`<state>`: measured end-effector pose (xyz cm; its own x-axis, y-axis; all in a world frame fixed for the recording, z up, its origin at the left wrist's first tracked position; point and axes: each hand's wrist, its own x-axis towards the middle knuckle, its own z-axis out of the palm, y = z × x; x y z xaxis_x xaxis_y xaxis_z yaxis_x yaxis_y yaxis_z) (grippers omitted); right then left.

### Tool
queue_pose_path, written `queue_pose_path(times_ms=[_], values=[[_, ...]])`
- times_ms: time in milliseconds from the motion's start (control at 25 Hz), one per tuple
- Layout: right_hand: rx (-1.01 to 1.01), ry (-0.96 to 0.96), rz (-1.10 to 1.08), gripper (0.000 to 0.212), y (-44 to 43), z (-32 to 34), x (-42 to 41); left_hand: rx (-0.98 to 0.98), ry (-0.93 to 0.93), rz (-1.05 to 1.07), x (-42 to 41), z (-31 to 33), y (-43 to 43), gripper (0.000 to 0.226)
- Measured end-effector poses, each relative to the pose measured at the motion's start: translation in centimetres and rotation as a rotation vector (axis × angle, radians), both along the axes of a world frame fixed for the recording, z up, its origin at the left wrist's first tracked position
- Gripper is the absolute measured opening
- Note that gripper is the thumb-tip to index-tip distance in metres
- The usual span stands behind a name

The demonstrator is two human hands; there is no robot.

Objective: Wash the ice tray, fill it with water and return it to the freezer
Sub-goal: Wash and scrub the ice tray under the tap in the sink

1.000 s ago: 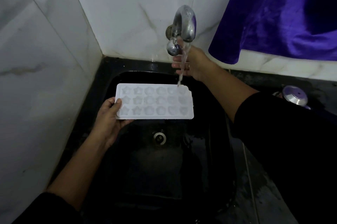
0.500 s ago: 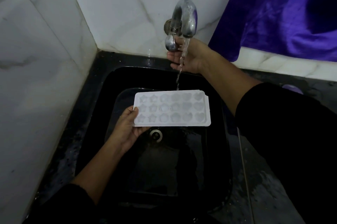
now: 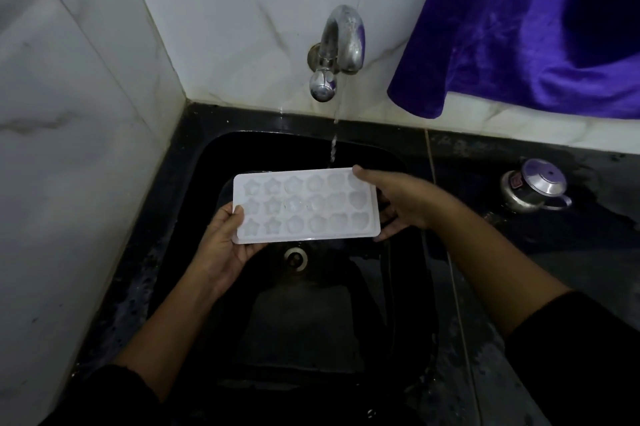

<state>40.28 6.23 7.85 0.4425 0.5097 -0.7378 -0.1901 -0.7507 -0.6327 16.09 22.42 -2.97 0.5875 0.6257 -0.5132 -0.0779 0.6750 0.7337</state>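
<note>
Black sink (image 3: pixel 187 183) set in a tiled corner. Purple cloth (image 3: pixel 519 27) hangs at the rear right. White ice tray (image 3: pixel 304 205) is held level over the basin; left hand (image 3: pixel 225 245) grips its left end and right hand (image 3: pixel 398 203) grips its right end. Tap (image 3: pixel 341 41) drops a thin stream (image 3: pixel 334 145) towards the tray's far edge. Lidded metal pot (image 3: pixel 535 188) stands on the counter, well apart. Drain (image 3: pixel 295 257) lies just beyond the tray's near edge.

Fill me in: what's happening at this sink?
A person holds a white ice tray level over the black sink with both hands. The left hand grips its left end and the right hand its right end, thumb on the far corner. A thin stream from the wall tap falls at the tray's far right edge. How full the moulds are cannot be told.
</note>
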Motion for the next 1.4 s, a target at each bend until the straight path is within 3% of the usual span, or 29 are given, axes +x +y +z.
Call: queue_pose_path(times_ms=[160,280,520,640,760,1000,1040,1160,1200,1320,1400], values=[[0.189,0.110,-0.162,0.052,-1.8,-0.8,-1.9,0.171,0.019,-0.056,-0.7,1.5,0.1,0.036],[0.377,0.055,-0.306,0.049,-2.2,-0.8,-3.5,0.392,0.190,-0.231,-0.9,4.1,0.0,0.060],[0.592,-0.051,-0.388,0.084,-2.1,-0.5,-6.3,0.308,0.299,-0.321,-1.4,7.8,-1.4,0.105],[0.637,-0.105,-0.407,0.107,-2.3,0.0,-7.4,0.195,0.256,-0.252,-1.6,8.9,-1.9,0.106],[0.673,-0.164,-0.411,0.080,-2.4,0.9,-8.1,0.102,0.202,-0.188,-1.8,10.2,-2.4,0.097],[0.736,-0.198,-0.458,0.042,-2.3,3.1,-9.5,0.173,-0.040,-0.135,-2.8,12.2,-1.8,0.039],[0.673,-0.153,-0.468,0.040,-2.3,3.5,-9.7,0.194,-0.078,-0.135,-3.0,11.8,-1.3,0.041],[0.410,0.018,-0.410,0.051,-2.5,3.5,-9.8,0.184,-0.138,-0.148,-4.0,10.8,-0.1,0.101],[0.358,0.067,-0.374,0.054,-2.6,3.6,-10.2,0.193,-0.117,-0.164,-4.3,10.7,0.0,0.107],[0.387,-0.009,-0.382,0.053,-2.3,4.6,-10.7,0.271,-0.007,-0.235,-4.3,11.3,0.2,0.079],[0.551,-0.169,-0.457,0.047,-1.9,5.4,-11.0,0.371,-0.018,-0.176,-3.8,12.3,0.2,0.066]])
